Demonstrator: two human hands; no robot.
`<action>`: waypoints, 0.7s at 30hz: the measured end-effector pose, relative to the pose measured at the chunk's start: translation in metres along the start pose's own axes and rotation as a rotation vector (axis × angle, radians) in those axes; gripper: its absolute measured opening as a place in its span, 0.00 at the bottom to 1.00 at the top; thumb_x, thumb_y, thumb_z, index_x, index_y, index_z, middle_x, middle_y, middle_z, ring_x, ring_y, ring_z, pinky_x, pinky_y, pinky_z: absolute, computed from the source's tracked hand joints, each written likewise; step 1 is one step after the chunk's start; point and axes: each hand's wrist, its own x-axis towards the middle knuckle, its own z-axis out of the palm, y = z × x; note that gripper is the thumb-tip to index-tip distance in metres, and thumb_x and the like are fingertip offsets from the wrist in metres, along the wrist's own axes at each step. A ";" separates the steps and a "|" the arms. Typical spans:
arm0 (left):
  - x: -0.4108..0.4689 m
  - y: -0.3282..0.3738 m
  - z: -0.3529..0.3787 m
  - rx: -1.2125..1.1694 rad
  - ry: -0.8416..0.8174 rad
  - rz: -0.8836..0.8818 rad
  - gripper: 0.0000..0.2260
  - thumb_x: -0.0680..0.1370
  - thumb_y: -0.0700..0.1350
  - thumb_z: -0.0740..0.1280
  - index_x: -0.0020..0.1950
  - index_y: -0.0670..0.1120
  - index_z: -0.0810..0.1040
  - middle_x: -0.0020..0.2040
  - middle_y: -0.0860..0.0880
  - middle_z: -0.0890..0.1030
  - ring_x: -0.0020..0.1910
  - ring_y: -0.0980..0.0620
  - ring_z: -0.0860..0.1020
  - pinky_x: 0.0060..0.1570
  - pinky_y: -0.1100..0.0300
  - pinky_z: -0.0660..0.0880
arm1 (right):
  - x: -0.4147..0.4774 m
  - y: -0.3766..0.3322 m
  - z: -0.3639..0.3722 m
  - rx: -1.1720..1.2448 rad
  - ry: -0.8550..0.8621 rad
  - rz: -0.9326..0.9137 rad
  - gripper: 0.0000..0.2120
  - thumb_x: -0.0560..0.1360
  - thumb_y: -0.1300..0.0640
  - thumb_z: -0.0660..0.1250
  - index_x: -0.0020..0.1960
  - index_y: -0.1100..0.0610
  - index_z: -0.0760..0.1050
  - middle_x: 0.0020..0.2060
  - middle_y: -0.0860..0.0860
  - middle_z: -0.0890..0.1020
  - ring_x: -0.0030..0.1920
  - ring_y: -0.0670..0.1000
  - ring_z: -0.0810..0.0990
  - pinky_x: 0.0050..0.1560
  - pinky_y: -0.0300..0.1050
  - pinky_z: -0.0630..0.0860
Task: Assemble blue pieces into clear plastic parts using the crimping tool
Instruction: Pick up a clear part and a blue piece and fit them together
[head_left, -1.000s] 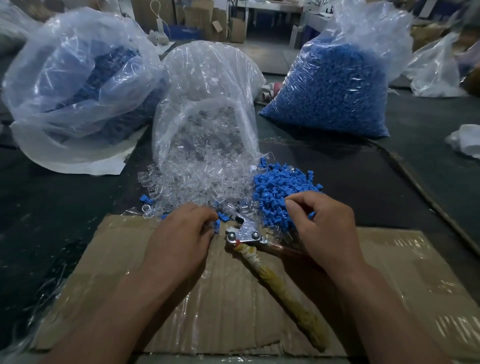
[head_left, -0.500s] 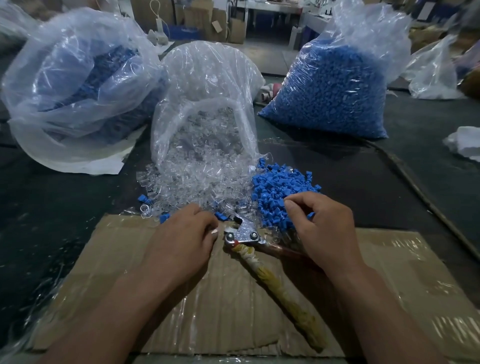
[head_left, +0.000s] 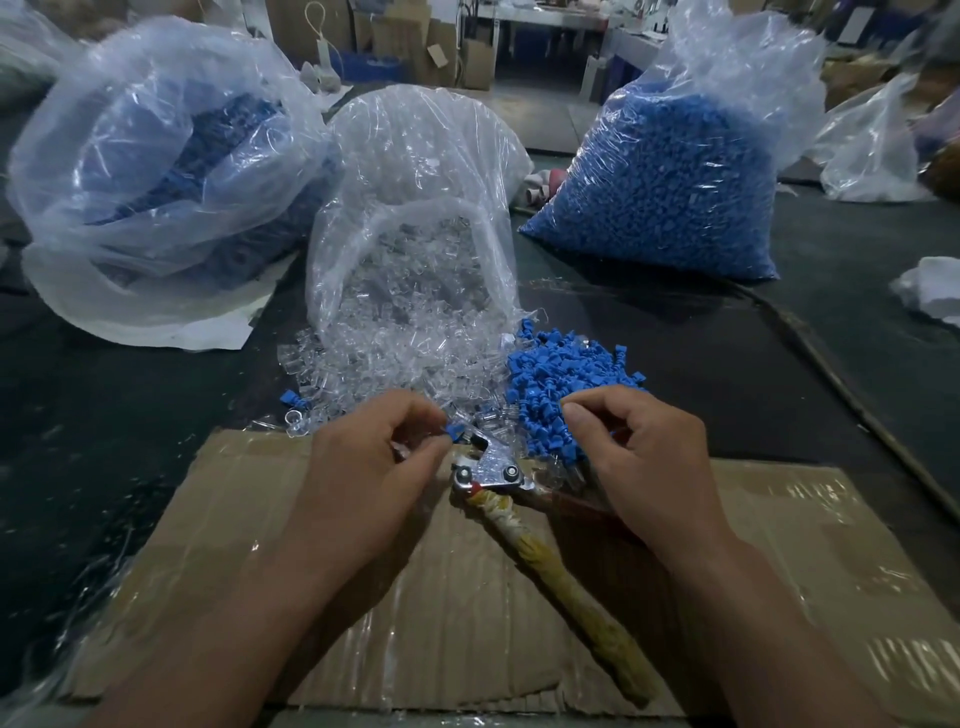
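Beside the crimping tool (head_left: 491, 470), left hand (head_left: 374, 467) pinches a blue piece (head_left: 455, 431).

**Blue, clear and brown on a dark worktop**

Blue pieces (head_left: 558, 384) lie beside clear parts (head_left: 395, 364). The tool (head_left: 493, 470) has a silver head and yellowish wrapped handle. The cardboard (head_left: 467, 623) is brown; the worktop (head_left: 104, 415) dark green-black. The far right bag (head_left: 670, 176) shows solid blue.

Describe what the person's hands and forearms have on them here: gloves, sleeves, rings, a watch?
Nothing is worn. The left hand and right hand are both bare, with no gloves, no rings on the fingers that show, and no watch or band at either wrist. Both forearms are uncovered down to the bottom edge of the picture; no sleeve comes into view.
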 end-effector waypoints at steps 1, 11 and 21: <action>-0.002 0.003 0.000 -0.124 0.005 -0.021 0.11 0.68 0.38 0.73 0.41 0.53 0.77 0.33 0.57 0.78 0.34 0.61 0.77 0.35 0.72 0.73 | -0.001 -0.005 0.000 0.099 -0.035 0.021 0.08 0.72 0.59 0.69 0.40 0.45 0.78 0.31 0.39 0.80 0.38 0.37 0.77 0.39 0.26 0.70; -0.011 0.013 0.005 -0.435 -0.082 -0.026 0.12 0.62 0.48 0.72 0.43 0.58 0.77 0.39 0.55 0.82 0.36 0.58 0.81 0.37 0.66 0.78 | -0.015 -0.025 0.016 0.505 -0.334 0.129 0.10 0.71 0.63 0.70 0.43 0.49 0.82 0.40 0.46 0.84 0.42 0.43 0.82 0.43 0.35 0.75; -0.010 0.007 0.010 -0.396 -0.065 -0.057 0.22 0.67 0.33 0.73 0.42 0.62 0.81 0.42 0.58 0.82 0.39 0.62 0.80 0.39 0.73 0.74 | -0.014 -0.022 0.016 0.473 -0.219 0.182 0.11 0.71 0.63 0.70 0.41 0.47 0.81 0.38 0.45 0.83 0.39 0.43 0.81 0.43 0.39 0.77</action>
